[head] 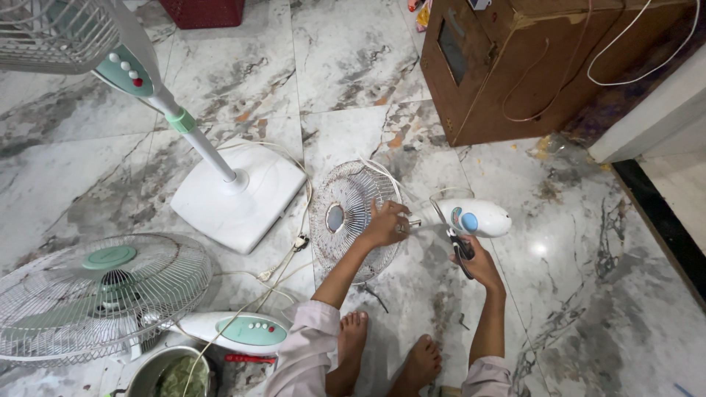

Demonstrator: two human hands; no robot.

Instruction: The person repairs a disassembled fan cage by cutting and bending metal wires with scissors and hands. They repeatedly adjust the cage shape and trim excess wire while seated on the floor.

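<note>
A round wire fan guard (346, 213) stands on the marble floor, joined to a white fan motor housing (474, 217) with a blue disc on it. My left hand (385, 224) rests its fingers on the guard's right rim, by the motor shaft. My right hand (478, 261) sits just below the housing, closed around dark-handled pliers (460, 248) whose tip points up at the housing. My bare feet (386, 354) are on the floor below.
A white pedestal fan base (239, 195) and pole stand to the left. Another fan with green trim (103, 294) lies at bottom left, near a metal pot (165, 371). A brown cabinet (529, 59) stands at top right. White cords trail across the floor.
</note>
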